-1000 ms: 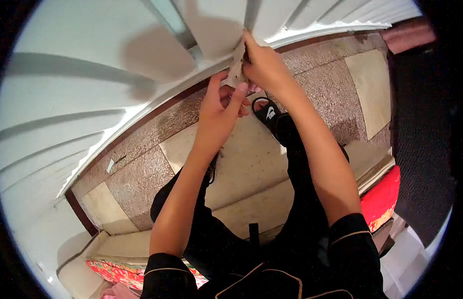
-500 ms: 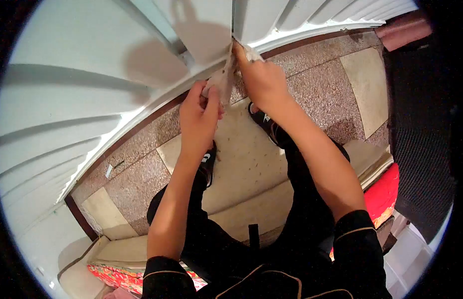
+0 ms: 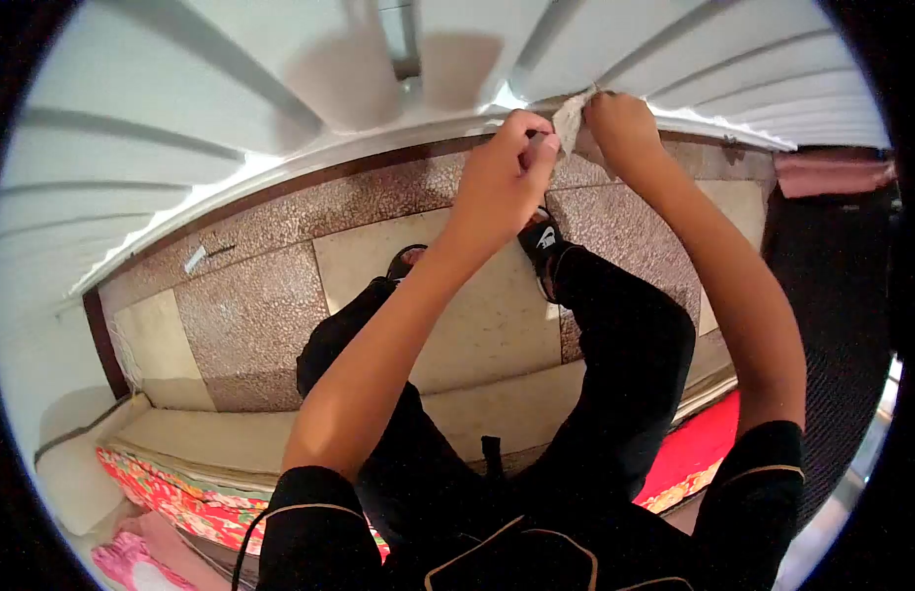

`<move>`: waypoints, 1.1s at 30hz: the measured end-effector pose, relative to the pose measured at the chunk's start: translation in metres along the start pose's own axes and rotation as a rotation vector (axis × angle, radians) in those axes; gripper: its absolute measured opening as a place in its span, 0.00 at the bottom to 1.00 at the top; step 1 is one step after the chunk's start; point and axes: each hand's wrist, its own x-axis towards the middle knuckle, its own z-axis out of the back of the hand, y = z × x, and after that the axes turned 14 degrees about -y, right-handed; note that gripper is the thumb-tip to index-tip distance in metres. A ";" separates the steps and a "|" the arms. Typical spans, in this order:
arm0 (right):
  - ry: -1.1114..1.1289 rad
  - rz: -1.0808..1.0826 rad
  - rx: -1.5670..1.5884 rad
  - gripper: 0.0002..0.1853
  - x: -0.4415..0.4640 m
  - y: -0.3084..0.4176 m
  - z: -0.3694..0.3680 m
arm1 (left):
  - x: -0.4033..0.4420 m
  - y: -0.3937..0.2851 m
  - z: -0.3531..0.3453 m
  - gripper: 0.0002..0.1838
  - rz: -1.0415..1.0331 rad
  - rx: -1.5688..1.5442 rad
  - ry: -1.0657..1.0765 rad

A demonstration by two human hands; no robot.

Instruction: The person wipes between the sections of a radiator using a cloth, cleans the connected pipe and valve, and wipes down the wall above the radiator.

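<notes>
A crumpled pale cloth is stretched between my two hands, close to the base of the white ridged panel. Its near end is pinched between the thumb and curled fingers of my left hand. On the other side, my right hand grips the far end of the cloth with closed fingers, right by the panel's lower edge. The fingertips of my right hand are partly hidden.
Below lies a speckled stone floor with a small white object at left. My sandalled feet are under my hands. Red floral fabric lies at lower left, a dark ribbed mat at right, and a pink roll at upper right.
Both hands have shifted right along the panel with the cloth. The view has turned, and my right knee stands farther out to the right.
</notes>
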 end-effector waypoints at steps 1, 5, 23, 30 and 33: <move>-0.009 0.021 -0.011 0.04 0.002 -0.001 -0.004 | 0.002 -0.007 0.003 0.12 0.026 0.073 0.020; -0.003 0.049 -0.079 0.04 -0.005 -0.001 -0.015 | -0.001 0.004 0.007 0.11 -0.059 0.108 0.010; 0.041 -0.152 0.111 0.29 -0.051 0.033 0.063 | -0.017 0.020 0.035 0.11 -0.192 0.088 -0.161; -0.250 -0.224 1.074 0.40 -0.075 0.084 0.085 | -0.021 0.028 0.057 0.18 0.027 -0.189 -0.037; -0.284 -0.766 2.127 0.43 -0.077 0.112 0.080 | -0.018 0.022 0.065 0.26 -0.092 -0.037 -0.003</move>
